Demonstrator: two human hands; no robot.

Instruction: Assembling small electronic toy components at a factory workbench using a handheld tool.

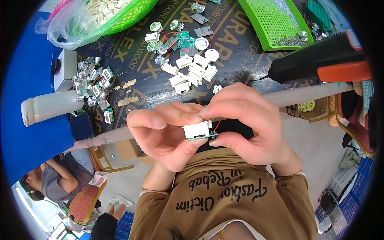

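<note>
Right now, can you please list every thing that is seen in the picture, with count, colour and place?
small housing with circuit board: one, white on green, between both hands
loose white housings: about ten, white, table centre
circuit boards: several, green, upper centre
reflector cups: several, silver, upper centre
assembled parts pile: many, mixed colours, table left
basket: one, green, top left
perforated tray: one, green, top right
glue gun: one, black and orange, right
bottle: one, grey-white, left edge
left hand: grip on housing
right hand: grip on housing
</note>
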